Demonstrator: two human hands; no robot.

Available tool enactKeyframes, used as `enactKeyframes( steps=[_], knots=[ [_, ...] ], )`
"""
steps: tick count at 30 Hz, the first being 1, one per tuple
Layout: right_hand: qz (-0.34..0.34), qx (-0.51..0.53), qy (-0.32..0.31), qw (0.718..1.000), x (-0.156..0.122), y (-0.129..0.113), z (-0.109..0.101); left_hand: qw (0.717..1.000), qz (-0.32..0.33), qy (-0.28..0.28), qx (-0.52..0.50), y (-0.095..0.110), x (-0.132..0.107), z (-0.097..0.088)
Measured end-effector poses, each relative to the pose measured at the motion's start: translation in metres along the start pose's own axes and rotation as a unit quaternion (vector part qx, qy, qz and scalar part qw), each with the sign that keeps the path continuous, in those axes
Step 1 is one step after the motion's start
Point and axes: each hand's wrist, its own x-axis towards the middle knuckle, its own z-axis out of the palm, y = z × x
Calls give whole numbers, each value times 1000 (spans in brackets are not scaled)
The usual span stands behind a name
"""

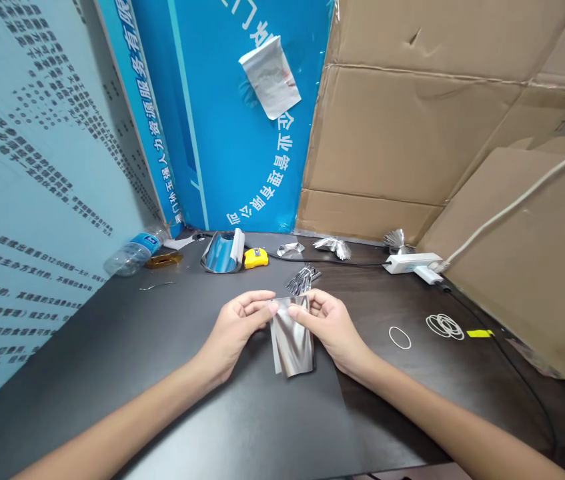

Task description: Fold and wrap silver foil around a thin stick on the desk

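Note:
Between my hands hangs a shiny silver foil sheet (293,343), apparently folded, its lower edge loose above the table. My left hand (235,327) pinches its upper left corner between thumb and fingers. At the upper right edge, my right hand (335,327) grips the same foil, thumb in front and fingers behind. Just beyond the foil lies a bundle of thin silver strips (303,279). The fingertips behind the foil are partly hidden.
Along the back stand a plastic bottle (137,252), a roll of reflective film (223,252), a yellow tape measure (255,258), more silver bundles (333,247) and a white power strip (412,263). White rubber bands (445,327) lie right. Cardboard (387,133) and blue panels (232,133) wall the table.

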Motion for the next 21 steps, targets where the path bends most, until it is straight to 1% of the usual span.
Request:
enactKeyframes(
  steps=[4, 7, 15, 21],
  knots=[
    [-3, 22, -10, 1000, -2, -5, 2, 997, 54, 30, 41, 5, -2, 5],
    [-5, 30, -24, 999, -5, -10, 3, 993, 82, 39, 78, 9, -4, 8],
    [-11, 0, 19, 1000, -7, -14, 6, 987, 106, 34, 115, 9, -8, 8],
    [-19, -2, 26, 999, -7, -12, 7, 983, 123, 43, 126, 10, -8, 9]
  ],
)
